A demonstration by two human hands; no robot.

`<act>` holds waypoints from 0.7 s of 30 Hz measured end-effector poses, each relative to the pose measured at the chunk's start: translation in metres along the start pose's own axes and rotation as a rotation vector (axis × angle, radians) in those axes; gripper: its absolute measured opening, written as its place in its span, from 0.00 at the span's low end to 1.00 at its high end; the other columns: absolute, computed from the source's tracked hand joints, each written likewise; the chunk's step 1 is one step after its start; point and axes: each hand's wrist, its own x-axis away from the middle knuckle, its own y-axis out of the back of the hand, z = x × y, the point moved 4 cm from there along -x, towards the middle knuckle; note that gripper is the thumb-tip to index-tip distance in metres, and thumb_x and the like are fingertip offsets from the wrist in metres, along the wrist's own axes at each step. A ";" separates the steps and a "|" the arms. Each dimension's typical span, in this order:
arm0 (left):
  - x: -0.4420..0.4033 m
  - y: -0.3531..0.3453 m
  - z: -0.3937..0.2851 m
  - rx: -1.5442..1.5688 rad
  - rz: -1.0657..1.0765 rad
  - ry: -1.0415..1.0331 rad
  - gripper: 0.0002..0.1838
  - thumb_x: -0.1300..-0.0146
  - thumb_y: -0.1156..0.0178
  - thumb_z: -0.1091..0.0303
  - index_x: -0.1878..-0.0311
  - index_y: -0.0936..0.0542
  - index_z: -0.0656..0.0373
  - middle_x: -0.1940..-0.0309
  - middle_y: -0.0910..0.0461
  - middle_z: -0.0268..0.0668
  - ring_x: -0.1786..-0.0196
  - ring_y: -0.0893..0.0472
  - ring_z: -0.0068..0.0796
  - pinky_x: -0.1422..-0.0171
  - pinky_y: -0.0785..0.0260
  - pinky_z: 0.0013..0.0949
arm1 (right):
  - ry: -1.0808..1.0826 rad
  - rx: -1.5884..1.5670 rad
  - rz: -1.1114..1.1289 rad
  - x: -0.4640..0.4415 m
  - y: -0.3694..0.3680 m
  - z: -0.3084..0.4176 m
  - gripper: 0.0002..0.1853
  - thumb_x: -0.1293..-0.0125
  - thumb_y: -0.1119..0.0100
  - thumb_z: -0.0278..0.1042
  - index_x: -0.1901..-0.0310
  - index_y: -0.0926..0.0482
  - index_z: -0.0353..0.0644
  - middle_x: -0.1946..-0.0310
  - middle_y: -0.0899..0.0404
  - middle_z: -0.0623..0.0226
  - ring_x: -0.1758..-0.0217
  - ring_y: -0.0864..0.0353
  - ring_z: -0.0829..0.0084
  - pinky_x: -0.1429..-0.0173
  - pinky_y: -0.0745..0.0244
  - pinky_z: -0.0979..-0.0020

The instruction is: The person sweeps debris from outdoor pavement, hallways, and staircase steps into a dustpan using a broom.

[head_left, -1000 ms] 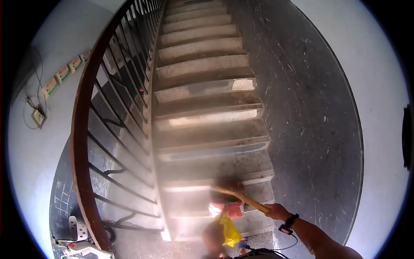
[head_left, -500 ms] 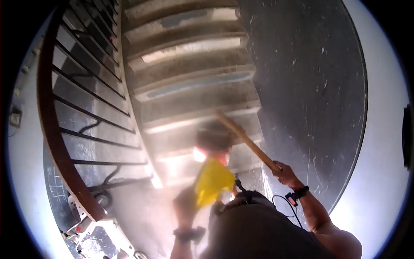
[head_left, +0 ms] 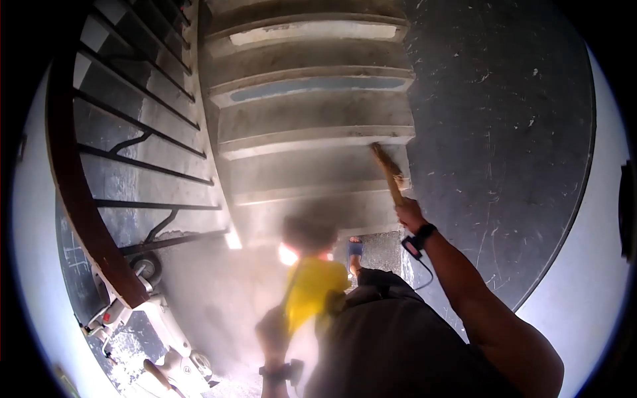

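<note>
In the head view, my right hand point(head_left: 411, 215) is closed round the wooden handle of a brush point(head_left: 388, 174). Its brown bristly end reaches over the lower steps, near their right edge. My left hand point(head_left: 272, 330) is low in the middle, with its fingers closed at the side of a blurred yellow thing point(head_left: 315, 288) that looks like thin plastic. Just beyond the yellow thing is a dark blurred patch point(head_left: 308, 235) with red and bright glare at its lower edge; I cannot make out what it is. Both wrists carry dark bands.
Concrete stairs point(head_left: 312, 109) rise ahead, with pale and blue-grey patches on their risers. A railing with a brown handrail point(head_left: 70, 192) runs along the left. The dark-painted wall point(head_left: 497, 132) borders the right. A white scooter point(head_left: 162, 325) stands lower left. A sandalled foot point(head_left: 355, 251) shows below the stairs.
My right hand has moved up and slightly left with the brush, which now points more steeply upward. My left hand and the yellow thing have shifted slightly down and left. The whole view has shifted.
</note>
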 end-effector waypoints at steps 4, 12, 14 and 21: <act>0.000 -0.015 0.036 -0.050 -0.013 0.041 0.14 0.45 0.41 0.81 0.55 0.14 0.65 0.76 0.22 0.27 0.73 0.30 0.14 0.68 0.35 0.22 | 0.242 0.310 0.021 -0.013 -0.104 0.013 0.07 0.39 0.44 0.35 0.64 0.22 0.41 0.83 0.25 0.61 0.86 0.27 0.68 0.84 0.36 0.64; -0.028 -0.017 0.066 0.019 -0.182 0.039 0.14 0.44 0.44 0.82 0.56 0.15 0.67 0.77 0.29 0.23 0.73 0.33 0.13 0.68 0.37 0.21 | 0.360 0.712 0.191 0.069 -0.211 0.056 0.14 0.41 0.43 0.36 0.54 0.21 0.40 0.65 0.18 0.43 0.58 0.19 0.40 0.53 0.23 0.47; -0.033 -0.018 0.080 0.027 -0.210 0.019 0.14 0.44 0.44 0.80 0.56 0.15 0.67 0.78 0.28 0.24 0.73 0.32 0.13 0.68 0.36 0.21 | 0.352 0.755 0.234 0.080 -0.210 0.045 0.15 0.40 0.43 0.36 0.53 0.22 0.41 0.62 0.18 0.43 0.56 0.20 0.41 0.52 0.24 0.46; -0.044 -0.014 0.113 -0.011 -0.219 0.039 0.13 0.42 0.43 0.76 0.54 0.15 0.63 0.78 0.25 0.29 0.73 0.30 0.15 0.68 0.33 0.26 | 0.397 0.635 0.498 0.103 -0.161 0.044 0.25 0.39 0.42 0.39 0.38 0.25 0.46 0.61 0.16 0.49 0.56 0.16 0.48 0.53 0.23 0.55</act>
